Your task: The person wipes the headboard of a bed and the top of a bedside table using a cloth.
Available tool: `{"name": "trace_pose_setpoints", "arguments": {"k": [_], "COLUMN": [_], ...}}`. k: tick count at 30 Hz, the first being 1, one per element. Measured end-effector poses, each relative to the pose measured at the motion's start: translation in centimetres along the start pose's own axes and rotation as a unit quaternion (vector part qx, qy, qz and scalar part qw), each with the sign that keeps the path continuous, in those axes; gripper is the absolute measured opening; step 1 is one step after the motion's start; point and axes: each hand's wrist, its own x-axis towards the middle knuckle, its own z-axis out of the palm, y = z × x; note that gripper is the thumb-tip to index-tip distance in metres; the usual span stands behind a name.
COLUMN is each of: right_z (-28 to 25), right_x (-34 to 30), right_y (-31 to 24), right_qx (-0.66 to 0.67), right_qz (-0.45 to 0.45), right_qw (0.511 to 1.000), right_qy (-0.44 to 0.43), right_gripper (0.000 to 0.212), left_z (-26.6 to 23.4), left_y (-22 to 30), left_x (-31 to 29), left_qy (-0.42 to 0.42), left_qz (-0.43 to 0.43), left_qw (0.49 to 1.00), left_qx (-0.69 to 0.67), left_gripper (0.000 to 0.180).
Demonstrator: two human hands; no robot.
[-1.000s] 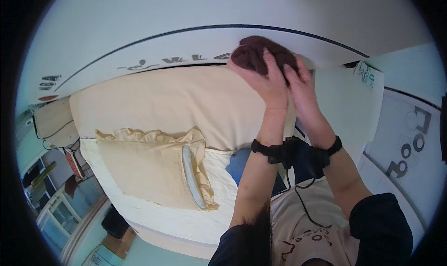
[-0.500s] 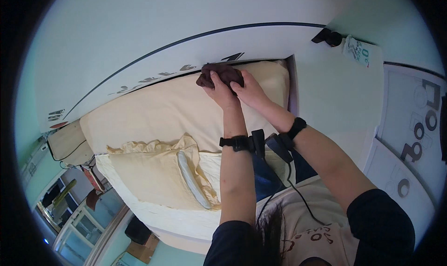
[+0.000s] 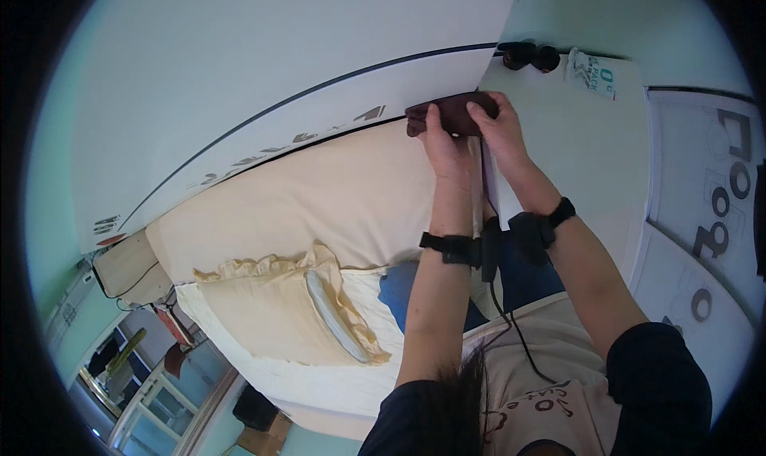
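Observation:
A dark maroon cloth (image 3: 456,116), folded into a flat bundle, is gripped by both of my hands. My left hand (image 3: 448,149) holds its left part, thumb on top. At the right end, my right hand (image 3: 504,134) has its thumb pressed on the cloth and the fingers behind it. The bundle is in front of the lower edge of a white panel (image 3: 343,77), over the far right corner of a cream-covered bed (image 3: 319,189). Whether the cloth touches the panel I cannot tell. Black straps with small devices and a cable circle both wrists.
A pillow in a frilled cream cover (image 3: 255,312) lies on the bed. On the right, a white surface (image 3: 590,145) bears a packet (image 3: 592,75) and dark round objects (image 3: 531,56) at its far edge. White patterned fronts (image 3: 702,177) stand farther right.
Both hands have moved right along the panel with the cloth, toward the bed's corner. The cloth went from a crumpled wad to a flatter, longer bundle. The whole view has shifted somewhat.

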Motion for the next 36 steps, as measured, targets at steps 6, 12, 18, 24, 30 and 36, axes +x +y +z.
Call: {"name": "trace_pose_setpoints", "arguments": {"k": [6, 12, 18, 24, 30, 36], "right_z": [-2.0, -1.1, -0.1, -0.6, -0.9, 5.1], "right_x": [-2.7, -2.1, -3.3, -6.1, -5.5, -8.2], "right_y": [-6.3, -7.4, -7.8, -17.8, -21.0, -23.5], "right_qx": [0.053, 0.115, 0.102, 0.161, 0.159, 0.026], "right_qz": [-0.109, -0.153, -0.152, -0.264, -0.242, -0.384], "right_qw": [0.987, 0.979, 0.979, 0.942, 0.944, 0.92], "right_qy": [0.109, 0.065, 0.094, 0.129, 0.156, 0.069], "right_gripper": [0.042, 0.035, 0.043, 0.047, 0.035, 0.041], "left_z": [5.8, 7.7, 8.0, 14.8, 17.2, 15.2], "left_y": [-0.4, 2.1, 3.4, 8.2, 10.8, 18.1], "left_x": [-6.2, -6.8, -8.2, -14.8, -14.2, -12.5], "left_qy": [-0.057, -0.045, -0.023, -0.142, -0.123, -0.042], "left_qz": [0.185, 0.314, 0.302, 0.362, 0.507, 0.521], "left_qw": [0.966, 0.898, 0.899, 0.868, 0.741, 0.77], "left_qx": [0.174, 0.304, 0.316, 0.307, 0.423, 0.366], "left_gripper": [0.051, 0.045, 0.045, 0.055, 0.043, 0.038]}}
